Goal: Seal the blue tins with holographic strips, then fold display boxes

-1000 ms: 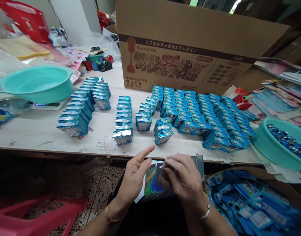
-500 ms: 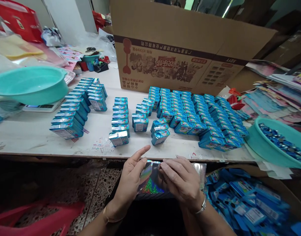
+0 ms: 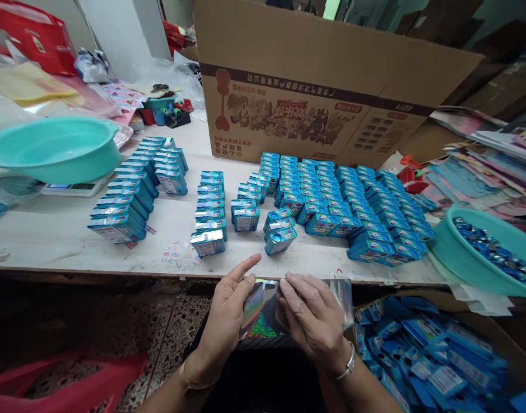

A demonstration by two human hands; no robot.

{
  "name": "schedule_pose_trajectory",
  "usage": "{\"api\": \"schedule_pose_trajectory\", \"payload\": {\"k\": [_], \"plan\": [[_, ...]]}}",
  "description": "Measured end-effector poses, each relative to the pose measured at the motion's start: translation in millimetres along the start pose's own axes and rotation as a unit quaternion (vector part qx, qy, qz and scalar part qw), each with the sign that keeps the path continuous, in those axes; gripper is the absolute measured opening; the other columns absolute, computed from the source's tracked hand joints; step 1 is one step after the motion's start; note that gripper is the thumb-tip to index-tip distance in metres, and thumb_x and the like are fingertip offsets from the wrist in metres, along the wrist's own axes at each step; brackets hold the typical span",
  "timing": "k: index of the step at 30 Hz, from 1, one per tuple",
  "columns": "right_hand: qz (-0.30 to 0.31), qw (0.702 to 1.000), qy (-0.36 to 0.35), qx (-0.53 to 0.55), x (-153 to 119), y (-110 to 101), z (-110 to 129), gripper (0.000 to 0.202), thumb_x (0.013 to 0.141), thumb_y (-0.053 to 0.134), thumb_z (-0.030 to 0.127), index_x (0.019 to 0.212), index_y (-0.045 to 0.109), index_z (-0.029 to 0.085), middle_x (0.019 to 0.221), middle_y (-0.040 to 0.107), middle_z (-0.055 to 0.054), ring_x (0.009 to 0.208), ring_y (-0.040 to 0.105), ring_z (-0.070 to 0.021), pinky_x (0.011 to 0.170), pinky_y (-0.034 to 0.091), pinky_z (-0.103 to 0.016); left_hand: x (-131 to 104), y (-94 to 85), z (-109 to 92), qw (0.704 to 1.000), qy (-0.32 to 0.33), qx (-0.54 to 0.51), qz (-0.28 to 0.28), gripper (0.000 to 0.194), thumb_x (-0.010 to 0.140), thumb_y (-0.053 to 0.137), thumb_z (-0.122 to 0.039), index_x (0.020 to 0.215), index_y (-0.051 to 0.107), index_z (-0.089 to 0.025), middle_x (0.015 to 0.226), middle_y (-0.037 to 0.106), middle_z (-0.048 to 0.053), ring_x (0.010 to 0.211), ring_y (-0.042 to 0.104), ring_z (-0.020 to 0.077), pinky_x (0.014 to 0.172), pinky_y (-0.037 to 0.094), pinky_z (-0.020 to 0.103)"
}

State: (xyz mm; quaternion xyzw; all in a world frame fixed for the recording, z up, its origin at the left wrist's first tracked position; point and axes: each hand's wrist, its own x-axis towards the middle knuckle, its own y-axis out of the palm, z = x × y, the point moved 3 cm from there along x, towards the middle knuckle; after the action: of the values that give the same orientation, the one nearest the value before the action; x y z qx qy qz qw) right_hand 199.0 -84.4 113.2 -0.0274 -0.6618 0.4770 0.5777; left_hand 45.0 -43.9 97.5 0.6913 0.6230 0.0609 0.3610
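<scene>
Low in the middle of the head view, just in front of the table edge, a shiny holographic sheet [image 3: 265,312] lies between my two hands. My left hand [image 3: 228,310] grips its left side with the thumb on top, while the index finger points out toward the table. On the other side my right hand [image 3: 314,312] is closed on the sheet, fingers pressed together over it. A silvery end of the sheet sticks out past the right hand. Closest on the table stands a short row of small blue boxes [image 3: 280,241].
Many blue boxes [image 3: 331,195] stand in rows before a large carton [image 3: 297,86]. Turquoise basins sit left [image 3: 51,152] and right [image 3: 449,241], the right one with small metallic pieces. An open box of blue cartons [image 3: 439,350] is below right; a red stool [image 3: 94,378] is lower left.
My right hand and the silvery end of the sheet have shifted slightly left. My left hand keeps nearly the same place. The boxes on the table stay put.
</scene>
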Motion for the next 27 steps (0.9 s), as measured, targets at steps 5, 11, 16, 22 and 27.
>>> {"api": "schedule_pose_trajectory", "payload": {"k": [5,11,16,22,27], "plan": [[0.005,1.000,0.005,-0.011,-2,2,2,0.050,0.090,0.060,0.009,0.139,0.055,0.017,0.117,0.072,-0.014,0.108,0.066,-0.0254,0.089,0.059,-0.043,0,-1.0,1,1.000,-0.006,-0.010,-0.006,0.070,0.072,0.079,-0.034,0.135,0.059,-0.012,0.056,0.063,-0.004,0.047,0.054,0.0079,0.052,0.042,0.018],[0.032,0.999,0.002,-0.025,-6,3,2,0.043,0.090,0.060,0.008,0.133,0.060,0.013,0.121,0.070,-0.015,0.112,0.064,-0.0278,0.093,0.055,-0.046,1,-1.9,3,1.000,-0.010,-0.008,-0.001,0.076,0.073,0.077,-0.036,0.140,0.053,-0.012,0.061,0.068,0.000,0.052,0.060,0.0118,0.055,0.045,0.020],[0.021,0.999,0.027,0.036,-7,2,1,0.041,0.089,0.062,0.006,0.129,0.062,0.016,0.123,0.069,-0.015,0.115,0.062,-0.0272,0.094,0.055,-0.046,2,-4.0,2,1.000,-0.006,0.002,-0.001,0.078,0.074,0.077,-0.038,0.143,0.051,-0.011,0.064,0.070,0.002,0.054,0.061,0.0128,0.056,0.046,0.022],[-0.009,0.992,0.094,0.079,5,-1,-1,0.032,0.090,0.060,0.009,0.120,0.066,0.018,0.104,0.071,-0.011,0.096,0.067,-0.0215,0.083,0.057,-0.038,0,-5.8,5,1.000,0.016,0.022,0.013,0.065,0.080,0.074,-0.038,0.138,0.057,-0.015,0.071,0.071,0.002,0.063,0.063,0.0118,0.064,0.048,0.022],[-0.016,0.999,0.035,0.008,8,-1,1,0.035,0.089,0.064,0.010,0.122,0.066,0.021,0.101,0.075,-0.008,0.091,0.068,-0.0211,0.089,0.054,-0.043,-1,-4.2,6,1.000,0.009,0.012,0.017,0.067,0.078,0.075,-0.039,0.138,0.058,-0.016,0.071,0.070,0.002,0.066,0.064,0.0129,0.068,0.050,0.024]]}}
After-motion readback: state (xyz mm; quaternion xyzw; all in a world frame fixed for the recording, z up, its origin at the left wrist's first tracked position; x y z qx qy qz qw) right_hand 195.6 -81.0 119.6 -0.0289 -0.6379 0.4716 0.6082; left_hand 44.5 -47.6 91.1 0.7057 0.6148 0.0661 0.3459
